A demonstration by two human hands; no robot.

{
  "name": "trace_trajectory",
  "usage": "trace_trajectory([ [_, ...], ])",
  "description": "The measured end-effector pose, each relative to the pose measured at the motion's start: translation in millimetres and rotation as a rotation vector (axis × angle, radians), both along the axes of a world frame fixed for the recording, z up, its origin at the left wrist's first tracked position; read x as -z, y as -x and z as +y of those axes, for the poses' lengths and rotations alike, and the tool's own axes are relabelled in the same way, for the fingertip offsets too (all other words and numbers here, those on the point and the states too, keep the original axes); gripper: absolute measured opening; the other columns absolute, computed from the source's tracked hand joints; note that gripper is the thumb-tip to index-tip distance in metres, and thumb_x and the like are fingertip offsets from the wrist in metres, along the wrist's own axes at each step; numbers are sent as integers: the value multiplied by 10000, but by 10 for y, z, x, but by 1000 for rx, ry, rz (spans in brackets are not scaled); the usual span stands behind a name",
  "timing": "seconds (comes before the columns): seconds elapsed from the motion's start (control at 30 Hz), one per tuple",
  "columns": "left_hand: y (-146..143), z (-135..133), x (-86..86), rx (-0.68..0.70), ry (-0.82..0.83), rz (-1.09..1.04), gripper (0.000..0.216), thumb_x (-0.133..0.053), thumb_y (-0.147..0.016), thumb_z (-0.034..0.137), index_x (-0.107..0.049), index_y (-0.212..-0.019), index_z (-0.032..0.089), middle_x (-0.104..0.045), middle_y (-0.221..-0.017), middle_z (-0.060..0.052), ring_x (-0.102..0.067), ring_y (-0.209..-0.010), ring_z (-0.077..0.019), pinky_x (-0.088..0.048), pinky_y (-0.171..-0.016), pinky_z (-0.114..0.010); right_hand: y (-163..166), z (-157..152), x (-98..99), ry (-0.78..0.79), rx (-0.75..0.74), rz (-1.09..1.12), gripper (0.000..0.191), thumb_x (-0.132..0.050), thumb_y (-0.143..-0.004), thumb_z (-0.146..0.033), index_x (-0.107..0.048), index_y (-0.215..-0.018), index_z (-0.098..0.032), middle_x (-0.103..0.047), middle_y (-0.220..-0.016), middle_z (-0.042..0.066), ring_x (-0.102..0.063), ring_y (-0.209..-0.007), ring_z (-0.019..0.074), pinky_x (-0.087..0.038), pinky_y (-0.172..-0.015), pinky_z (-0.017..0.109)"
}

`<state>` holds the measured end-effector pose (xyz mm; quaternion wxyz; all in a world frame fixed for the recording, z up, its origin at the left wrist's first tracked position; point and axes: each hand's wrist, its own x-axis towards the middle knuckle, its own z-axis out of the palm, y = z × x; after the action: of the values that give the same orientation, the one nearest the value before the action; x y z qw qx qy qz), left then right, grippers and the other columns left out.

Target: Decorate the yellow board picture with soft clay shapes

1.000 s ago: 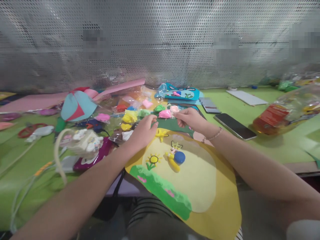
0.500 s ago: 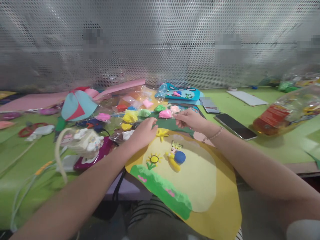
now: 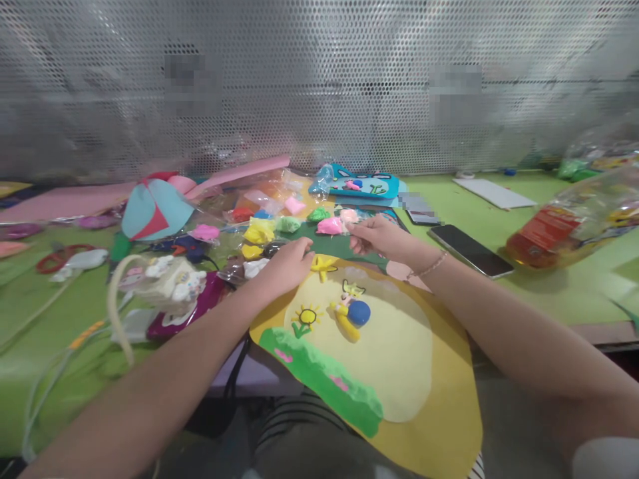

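In the head view, the hands stay apart from each other: the left hand (image 3: 289, 261) curls and the right hand (image 3: 377, 238) bends its fingertips beside a pale-pink lump (image 3: 348, 216), but whether either grips anything I cannot tell. Between the forearms, a smooth, rounded yellow sheet (image 3: 449, 379) bears a bumpy green strip (image 3: 324, 382) and domed blue piece (image 3: 359, 312).
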<state>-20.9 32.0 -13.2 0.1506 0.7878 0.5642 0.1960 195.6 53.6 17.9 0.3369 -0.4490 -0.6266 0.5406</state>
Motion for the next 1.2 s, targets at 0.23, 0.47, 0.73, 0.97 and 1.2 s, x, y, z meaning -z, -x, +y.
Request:
trace_trajectory([
  [0.23,19,-20,-34,12,46,2,368,-388,-867,243,-537,-1193,157,-659,-1139,-116,-611,-1069,-229,-462,-923,-352,-21,-12,-28,-76,-39,-66,167,-812,-593,-241,-687,-650,-147,-657,-586,-8,-567,-524,60,-457,-505,160],
  [0.47,-8,29,-36,-17,112,-119,345,-523,-785,193,-581,-1120,131,-660,-1146,-115,-634,-1016,-196,-485,-896,-296,10,-30,-29,0,12,-71,337,-672,-784,-374,-626,-545,-142,-620,-505,14,-552,-449,61,-464,-469,169],
  [0.73,5,47,-34,4,159,-135,362,-508,-748,188,-596,-1096,139,-717,-965,-82,-672,-884,-203,-504,-743,-284,-4,-49,-65,-82,-8,-133,112,-725,-719,-212,-674,-651,-140,-648,-576,-4,-557,-496,53,-415,-444,142],
  [0.97,24,47,-6,-1,179,-158,365,-529,-743,243,-600,-1094,166,-723,-923,-64,-670,-819,-193,-480,-653,-259,39,-110,-136,-39,73,-128,272,-640,-821,-245,-633,-577,-125,-621,-527,7,-545,-463,52,-427,-449,148],
  [1.2,8,47,-12,0,237,-179,366,-490,-768,282,-619,-1085,151,-713,-916,-76,-664,-788,-201,-478,-658,-277,24,-121,-163,-73,88,-199,413,-557,-886,-338,-609,-534,-129,-454,-389,-50,-381,-335,15,-317,-347,138],
])
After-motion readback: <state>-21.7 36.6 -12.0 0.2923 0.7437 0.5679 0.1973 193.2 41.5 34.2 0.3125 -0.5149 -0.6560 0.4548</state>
